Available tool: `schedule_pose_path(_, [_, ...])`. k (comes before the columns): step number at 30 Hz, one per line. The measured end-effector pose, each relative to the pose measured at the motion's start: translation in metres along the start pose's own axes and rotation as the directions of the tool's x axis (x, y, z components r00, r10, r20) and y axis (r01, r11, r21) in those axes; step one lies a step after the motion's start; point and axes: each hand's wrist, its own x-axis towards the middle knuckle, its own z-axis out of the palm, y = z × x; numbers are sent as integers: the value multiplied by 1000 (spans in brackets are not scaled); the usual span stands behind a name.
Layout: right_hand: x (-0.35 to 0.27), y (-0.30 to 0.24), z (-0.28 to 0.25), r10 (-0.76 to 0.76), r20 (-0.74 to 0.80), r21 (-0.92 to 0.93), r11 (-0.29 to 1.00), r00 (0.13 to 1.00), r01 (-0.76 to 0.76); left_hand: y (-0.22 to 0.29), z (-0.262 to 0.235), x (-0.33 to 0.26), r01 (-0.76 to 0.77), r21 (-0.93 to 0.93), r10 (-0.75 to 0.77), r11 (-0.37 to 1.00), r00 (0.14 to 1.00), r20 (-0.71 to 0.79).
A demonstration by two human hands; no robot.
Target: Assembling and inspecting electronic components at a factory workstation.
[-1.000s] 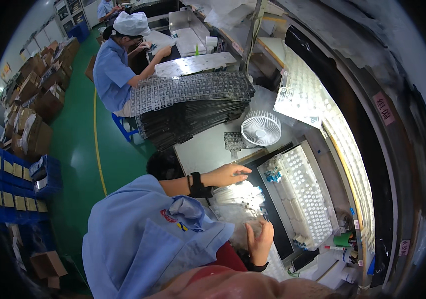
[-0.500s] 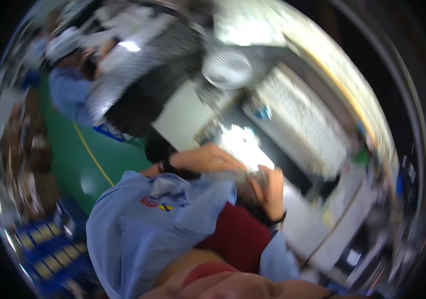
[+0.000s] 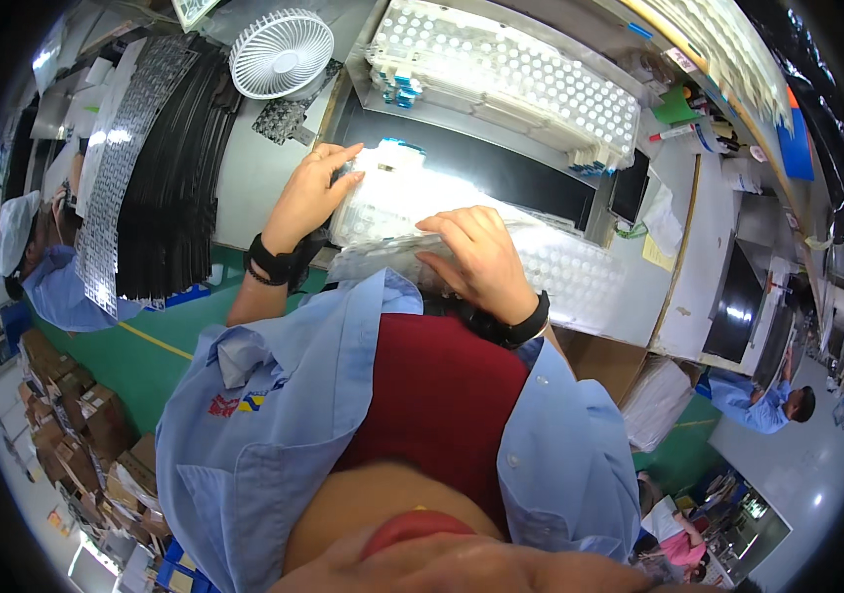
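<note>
A clear plastic sheet [image 3: 575, 277] patterned with rows of pale rounded shapes lies along the bench's near edge, in front of me. Glare washes out a white lit area [image 3: 412, 183] with a blue piece at its far edge. At the left end of this bright area is my left hand [image 3: 311, 193], thumb and forefinger apart at its corner. My right hand [image 3: 481, 262] rests over the near edge of the clear sheet, fingers stretched and thumb apart. Whether either hand grips an edge is hard to see in the glare. Dark bands circle both wrists.
Beyond the lit area stands a tray [image 3: 368, 89] with stacked dotted translucent sheets. A white fan [image 3: 282, 54] is at the back left. Black and silver perforated sheets [image 3: 170, 178] lie farther left. Coworkers [image 3: 71, 282] are at both sides; boxes [image 3: 106, 420] pile on the floor.
My view has turned and steadied from a blur. My hands, close together near my chest before, are now farther apart over the bench, the left at the lit corner.
</note>
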Motion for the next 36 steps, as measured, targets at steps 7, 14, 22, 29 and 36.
schedule_pose_path(7, [2, 4, 1, 25, 14, -7, 1000, 1000, -24, 7, -6, -1, 55, -16, -54, 998, 997, 51])
schedule_pose_path(14, [10, 6, 3, 33, 32, -38, 999, 999, -32, 3, -7, 2, -89, -69, 87, 994, 996, -34])
schedule_pose_path(22, [8, 9, 6, 12, 52, -88, 996, 999, -7, -5, -27, -9, 88, -626, 94, 775, 963, 252])
schedule_pose_path(29, [4, -1, 7, 133, -32, 71, 989, 991, -130, -11, -3, 13, -45, -13, 45, 999, 999, 0])
schedule_pose_path(36, [5, -6, 5, 135, 38, -67, 989, 990, -132, -14, -8, 10, -58, 6, 58, 998, 994, 88])
